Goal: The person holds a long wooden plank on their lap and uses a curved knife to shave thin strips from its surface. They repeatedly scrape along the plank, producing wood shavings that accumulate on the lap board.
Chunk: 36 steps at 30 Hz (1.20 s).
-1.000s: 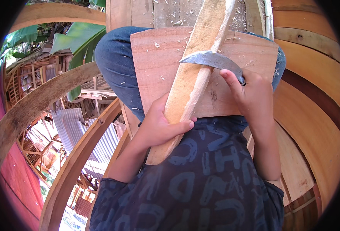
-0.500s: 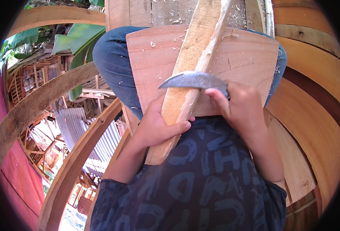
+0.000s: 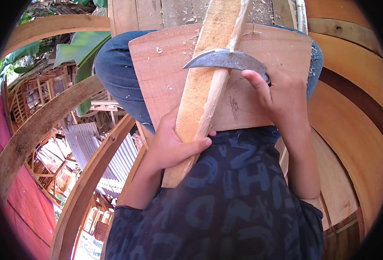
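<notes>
A long squared wooden stick slants from my belly up past the far end of a flat board across my lap. My left hand wraps round its lower part, thumb over the near face. In my right hand is a curved knife, its handle hidden by my fingers. The dark blade lies crosswise over the stick, beyond my left hand, its tip pointing left. A small shaving sits at the blade's far edge, on the stick's paler right side.
Curved wooden ribs rise at my left, with corrugated metal sheets below them. Bent planks form a wall at my right. Shavings lie scattered on the lap board and the planks ahead.
My right hand has pushed the curved knife farther up the stick, away from me. My left hand keeps its hold; the stick appears slightly shifted left.
</notes>
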Available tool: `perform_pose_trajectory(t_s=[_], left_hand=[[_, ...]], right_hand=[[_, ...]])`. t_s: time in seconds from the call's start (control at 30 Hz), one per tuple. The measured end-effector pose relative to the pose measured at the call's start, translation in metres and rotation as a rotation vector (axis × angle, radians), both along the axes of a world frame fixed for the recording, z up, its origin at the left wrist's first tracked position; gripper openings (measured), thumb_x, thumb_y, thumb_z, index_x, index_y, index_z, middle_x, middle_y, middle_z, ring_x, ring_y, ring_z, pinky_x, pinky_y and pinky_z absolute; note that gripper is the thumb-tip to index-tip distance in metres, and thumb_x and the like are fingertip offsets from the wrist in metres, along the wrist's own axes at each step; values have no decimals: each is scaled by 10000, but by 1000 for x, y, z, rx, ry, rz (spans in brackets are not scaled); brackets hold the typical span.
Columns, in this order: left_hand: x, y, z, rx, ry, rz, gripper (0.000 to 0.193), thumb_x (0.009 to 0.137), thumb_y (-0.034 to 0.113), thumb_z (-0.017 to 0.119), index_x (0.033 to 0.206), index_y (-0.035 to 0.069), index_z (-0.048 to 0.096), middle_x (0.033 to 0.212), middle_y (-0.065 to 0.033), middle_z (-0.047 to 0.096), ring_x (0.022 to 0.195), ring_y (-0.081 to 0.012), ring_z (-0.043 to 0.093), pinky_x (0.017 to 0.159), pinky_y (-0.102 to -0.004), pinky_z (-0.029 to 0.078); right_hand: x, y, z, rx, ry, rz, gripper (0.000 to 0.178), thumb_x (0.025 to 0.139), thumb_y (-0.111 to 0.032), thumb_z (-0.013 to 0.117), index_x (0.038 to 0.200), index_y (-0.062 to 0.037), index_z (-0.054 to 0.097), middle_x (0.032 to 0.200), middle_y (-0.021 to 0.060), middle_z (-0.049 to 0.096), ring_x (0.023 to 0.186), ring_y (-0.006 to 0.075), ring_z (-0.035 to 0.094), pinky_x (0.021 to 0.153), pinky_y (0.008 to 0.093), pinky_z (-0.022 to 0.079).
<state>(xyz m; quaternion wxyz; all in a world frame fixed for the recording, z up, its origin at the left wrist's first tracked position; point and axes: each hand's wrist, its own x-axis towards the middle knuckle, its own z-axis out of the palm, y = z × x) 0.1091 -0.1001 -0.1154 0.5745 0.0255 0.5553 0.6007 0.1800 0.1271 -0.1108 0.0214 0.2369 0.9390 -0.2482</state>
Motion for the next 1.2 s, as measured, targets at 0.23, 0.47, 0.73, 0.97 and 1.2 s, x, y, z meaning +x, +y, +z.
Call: perform_pose_trajectory(t_s=[0.23,0.47,0.73,0.97,1.2], left_hand=[[0,-1,1,-10,1,-24,556,741,52,750,1224,-30,488,989,-105,665,908,-171,665,806,-310,536],[-1,-2,-3,10,-35,-8,537,735,51,755,1204,-21,502,985,-110,666,909,-172,663,822,-316,529],[-5,-2,5,13,-15,-17,555,740,79,761,1216,-21,494,988,-102,666,923,-167,654,825,-316,522],[1,-10,5,61,-2,-9,556,734,92,768,1209,-16,500,996,-102,660,930,-178,655,839,-318,516],[-1,-8,4,56,-7,-27,566,728,106,763,1210,-26,497,991,-109,655,932,-189,656,844,-328,514]], right_hand=[[17,-37,11,-203,33,189,609,858,-558,600,613,-1,591,538,200,562,497,370,589,470,427,473],[8,-18,7,-168,24,63,603,850,-550,611,599,-4,576,519,186,550,492,355,591,463,426,456],[0,0,3,-147,-7,-30,588,828,-537,648,588,-5,575,545,180,565,492,341,597,453,406,453],[1,-10,9,-244,-15,-83,617,863,-548,601,607,12,584,560,195,571,496,364,589,468,417,461],[7,-27,21,-235,-3,118,602,869,-537,595,644,21,616,562,200,574,507,357,601,474,427,467]])
